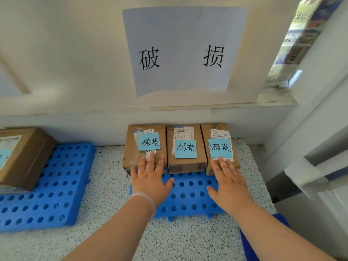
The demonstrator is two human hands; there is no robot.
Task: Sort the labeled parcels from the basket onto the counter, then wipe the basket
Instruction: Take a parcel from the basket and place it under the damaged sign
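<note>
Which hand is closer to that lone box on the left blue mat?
Left. The left hand touches the leftmost parcel of the row of three, right of the lone box; the right hand is farther right, touching the rightmost parcel.

Counting brown cardboard parcels: four are showing, with left row parcel point(131, 153), middle row parcel point(201, 149), right row parcel point(205, 136) and lone parcel point(32, 147) sitting apart at far left. Pale blue handwritten sticky notes: three are showing whole, left note point(149, 141), middle note point(185, 148), right note point(220, 147); a fourth, edge note point(4, 159), is getting cropped. Blue perforated plastic mats lying on the speckled bench point(113, 185): two, left mat point(56, 185) and right mat point(188, 193). One white paper wall sign point(184, 25) is carrying two printed characters. Two hands are showing: left hand point(150, 179), right hand point(229, 185).
</note>
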